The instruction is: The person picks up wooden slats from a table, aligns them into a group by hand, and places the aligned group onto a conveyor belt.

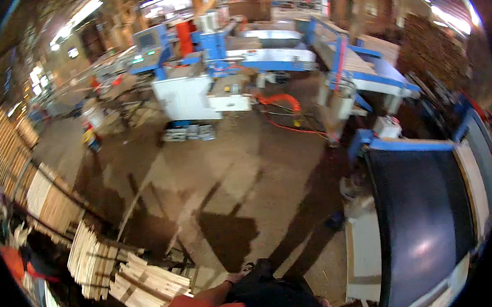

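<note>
While hands [235, 277] hang low | wooden slats [151, 284] left | black conveyor [421, 209] right

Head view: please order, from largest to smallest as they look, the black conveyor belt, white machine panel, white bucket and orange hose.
1. Black conveyor belt
2. White machine panel
3. White bucket and orange hose: too alike to rank.

Pretty big, cluttered workshop tbh. Plain brown floor [228, 149], with long dark shadows [226, 235] stretched across it. Bright white tube lights [450, 20] glare overhead on both sides. Toward the back there's a thick brown upright post [258, 4], and nearer than that a long blue-and-white machine bed [273, 56]. Far end's too blurry to make out.
</note>
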